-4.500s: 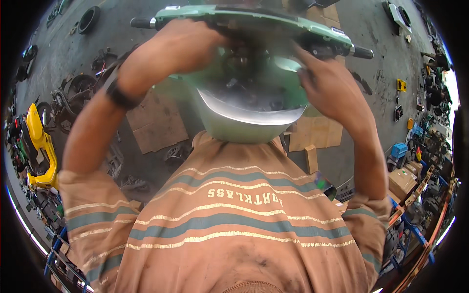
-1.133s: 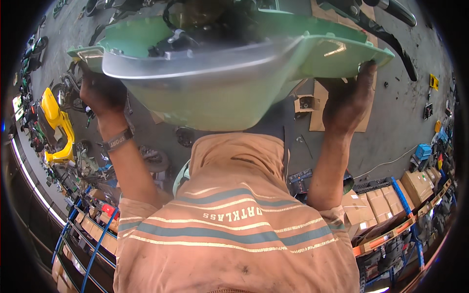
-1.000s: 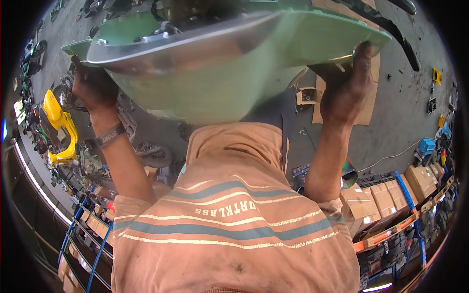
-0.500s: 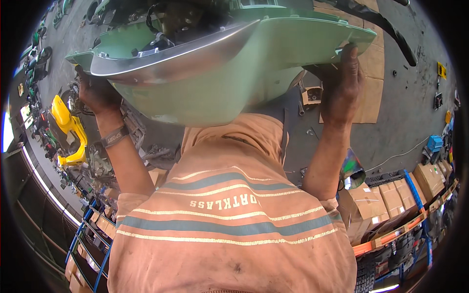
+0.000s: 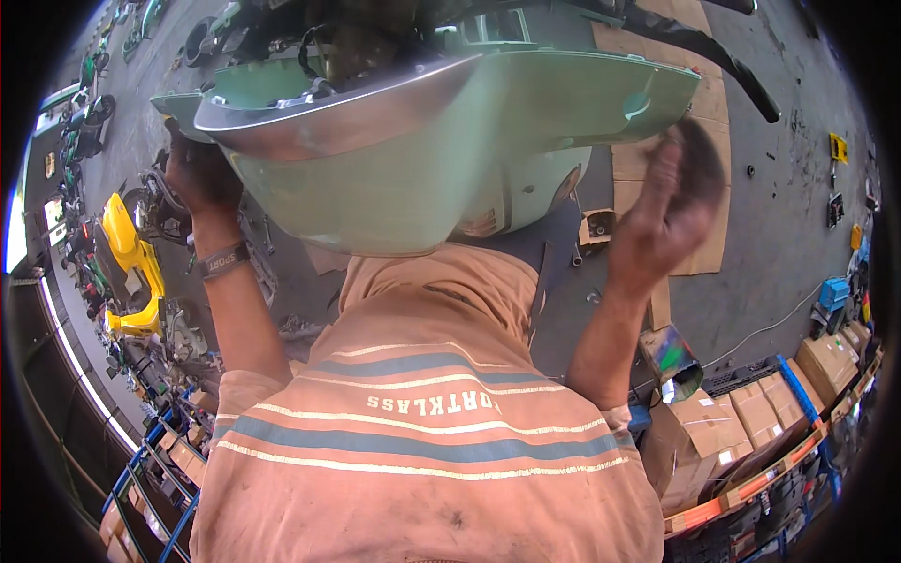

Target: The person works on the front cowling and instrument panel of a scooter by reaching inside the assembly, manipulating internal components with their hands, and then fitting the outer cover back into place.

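A pale green scooter fairing panel (image 5: 357,202) with a silver-grey trim strip (image 5: 343,117) spans the upper middle, in front of me. My left hand (image 5: 202,176) is closed around its left end, with the fingers partly hidden behind the edge. Just below the panel's right end is my right hand (image 5: 668,206), apart from it, the thumb and fingers spread and blurred by motion; I see nothing in it. Beneath the panel shows a matching green scooter body (image 5: 540,192). A black handlebar grip (image 5: 713,42) juts out at the upper right.
Flattened cardboard (image 5: 690,225) lies on the grey floor to the right, beside a small open box (image 5: 597,225) with a part inside. Yellow body panels (image 5: 141,267) stand at the left among scooter parts. Cartons (image 5: 699,432) fill a rack at the lower right.
My right hand has come off the panel's right end and moved down beside it. The panel sits slightly lower on the left, with my left hand still holding it.
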Demonstrator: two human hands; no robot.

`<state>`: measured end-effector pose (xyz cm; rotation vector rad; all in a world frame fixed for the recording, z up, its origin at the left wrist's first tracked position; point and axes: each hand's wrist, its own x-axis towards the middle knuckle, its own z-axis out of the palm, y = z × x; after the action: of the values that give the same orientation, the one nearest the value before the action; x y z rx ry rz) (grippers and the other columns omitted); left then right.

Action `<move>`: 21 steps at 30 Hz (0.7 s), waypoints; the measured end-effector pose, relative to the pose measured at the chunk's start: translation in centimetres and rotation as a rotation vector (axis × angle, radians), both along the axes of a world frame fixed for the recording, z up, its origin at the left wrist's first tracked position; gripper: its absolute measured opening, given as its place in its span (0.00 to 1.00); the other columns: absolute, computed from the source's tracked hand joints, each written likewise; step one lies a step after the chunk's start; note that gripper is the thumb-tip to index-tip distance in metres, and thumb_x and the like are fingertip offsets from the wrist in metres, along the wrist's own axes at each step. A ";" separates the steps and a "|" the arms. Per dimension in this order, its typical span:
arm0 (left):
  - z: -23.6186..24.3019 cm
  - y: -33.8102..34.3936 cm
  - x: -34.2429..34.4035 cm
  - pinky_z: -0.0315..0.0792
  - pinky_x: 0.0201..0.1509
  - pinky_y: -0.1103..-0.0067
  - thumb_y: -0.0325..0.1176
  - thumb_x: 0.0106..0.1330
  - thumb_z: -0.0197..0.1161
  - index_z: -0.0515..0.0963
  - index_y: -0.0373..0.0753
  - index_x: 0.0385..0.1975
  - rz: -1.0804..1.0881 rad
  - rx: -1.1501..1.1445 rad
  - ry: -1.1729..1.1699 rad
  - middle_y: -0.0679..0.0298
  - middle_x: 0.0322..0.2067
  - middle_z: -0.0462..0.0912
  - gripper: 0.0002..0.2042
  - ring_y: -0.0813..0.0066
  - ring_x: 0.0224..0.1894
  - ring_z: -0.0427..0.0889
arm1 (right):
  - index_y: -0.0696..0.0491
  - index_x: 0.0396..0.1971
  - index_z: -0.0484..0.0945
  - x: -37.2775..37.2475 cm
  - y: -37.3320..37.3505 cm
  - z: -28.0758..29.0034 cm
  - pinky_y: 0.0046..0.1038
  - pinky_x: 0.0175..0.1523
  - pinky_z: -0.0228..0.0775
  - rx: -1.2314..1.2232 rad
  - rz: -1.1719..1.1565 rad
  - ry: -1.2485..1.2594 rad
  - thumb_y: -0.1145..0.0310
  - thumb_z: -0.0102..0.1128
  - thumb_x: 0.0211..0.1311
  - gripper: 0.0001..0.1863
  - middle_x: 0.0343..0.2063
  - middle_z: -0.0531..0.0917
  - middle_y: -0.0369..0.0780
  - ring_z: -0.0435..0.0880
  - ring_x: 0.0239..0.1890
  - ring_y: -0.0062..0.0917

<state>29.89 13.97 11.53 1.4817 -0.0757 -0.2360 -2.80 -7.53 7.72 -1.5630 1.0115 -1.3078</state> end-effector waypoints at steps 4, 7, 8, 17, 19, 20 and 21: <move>0.4 -1.6 -1.1 0.63 0.66 0.69 0.47 0.76 0.46 0.70 0.31 0.58 0.112 -0.110 0.056 0.55 0.54 0.77 0.25 0.64 0.59 0.73 | 0.61 0.55 0.72 0.2 -2.2 6.9 0.34 0.52 0.75 -0.630 0.277 0.403 0.73 0.58 0.65 0.19 0.51 0.80 0.47 0.82 0.49 0.37; -1.0 0.3 0.5 0.64 0.64 0.68 0.46 0.76 0.45 0.70 0.33 0.59 -0.081 -0.296 0.172 0.57 0.55 0.77 0.23 0.64 0.59 0.73 | 0.59 0.55 0.75 1.5 -3.8 10.1 0.34 0.56 0.71 -0.828 0.671 0.803 0.73 0.56 0.65 0.18 0.53 0.78 0.49 0.79 0.53 0.39; -1.9 1.3 1.8 0.69 0.60 0.63 0.47 0.75 0.46 0.70 0.41 0.60 -0.217 -0.353 0.215 0.59 0.54 0.77 0.21 0.63 0.57 0.75 | 0.58 0.55 0.75 2.4 -4.5 10.7 0.34 0.58 0.70 -0.887 0.784 0.949 0.72 0.54 0.65 0.18 0.53 0.78 0.49 0.78 0.54 0.40; -4.2 1.4 1.7 0.84 0.47 0.72 0.41 0.77 0.44 0.64 0.30 0.63 -0.417 -0.088 -0.216 0.49 0.54 0.77 0.23 0.60 0.50 0.82 | 0.57 0.51 0.76 12.9 -7.0 12.6 0.37 0.59 0.66 -0.066 1.289 1.630 0.61 0.34 0.71 0.23 0.50 0.79 0.49 0.77 0.51 0.41; -4.0 1.5 1.9 0.84 0.47 0.71 0.42 0.77 0.45 0.65 0.29 0.62 -0.404 -0.179 -0.041 0.50 0.53 0.77 0.23 0.60 0.50 0.82 | 0.59 0.49 0.76 13.7 -6.3 13.0 0.37 0.57 0.67 0.071 1.270 1.657 0.63 0.36 0.69 0.21 0.50 0.79 0.50 0.77 0.52 0.41; -3.8 1.5 1.9 0.84 0.46 0.71 0.43 0.77 0.45 0.66 0.29 0.61 -0.392 -0.226 0.040 0.51 0.53 0.77 0.23 0.60 0.50 0.82 | 0.59 0.49 0.76 14.1 -6.1 13.1 0.38 0.57 0.68 0.141 1.257 1.668 0.65 0.37 0.69 0.20 0.49 0.79 0.50 0.77 0.52 0.41; -3.2 1.3 1.8 0.84 0.45 0.71 0.44 0.77 0.46 0.67 0.30 0.60 -0.389 -0.269 0.105 0.52 0.52 0.78 0.23 0.60 0.50 0.82 | 0.60 0.48 0.76 14.3 -6.2 12.8 0.38 0.56 0.68 0.063 1.276 1.684 0.65 0.38 0.68 0.20 0.48 0.79 0.51 0.78 0.52 0.41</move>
<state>31.69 15.24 8.30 1.1755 -0.3010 -0.5950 11.45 -13.73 20.51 -2.4097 0.4862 1.1282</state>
